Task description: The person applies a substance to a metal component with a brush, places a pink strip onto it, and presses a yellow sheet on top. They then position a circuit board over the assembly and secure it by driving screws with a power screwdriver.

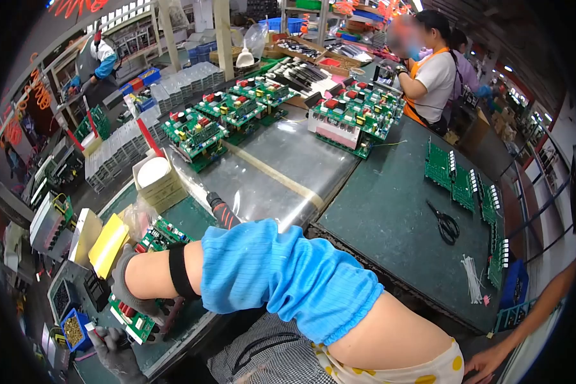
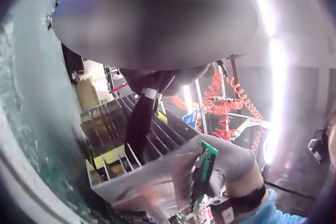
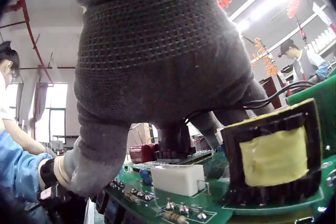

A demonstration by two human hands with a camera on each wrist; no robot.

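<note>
My right hand (image 1: 131, 281), in a grey glove, reaches across to the left and grips a green circuit board (image 1: 129, 323). In the right wrist view its fingers bend down over the board among a white block (image 3: 177, 178), a yellow-taped transformer (image 3: 275, 155) and black wires (image 3: 252, 103). My left hand (image 1: 116, 358), also gloved, is near the board's front edge and pinches a small white piece (image 1: 91, 327). That white piece (image 2: 149, 93) shows again between dark fingertips in the left wrist view, where a blur covers much of the top.
Beside the board are a blue bin (image 1: 77, 329) of small brass-coloured parts, a yellow sheet (image 1: 109, 243) and a box (image 1: 159, 185). A screwdriver (image 1: 223, 210) lies beyond my arm. Scissors (image 1: 444, 224), cable ties (image 1: 472, 281) and boards (image 1: 451, 173) lie right. Another person's hand (image 1: 486, 363) is lower right.
</note>
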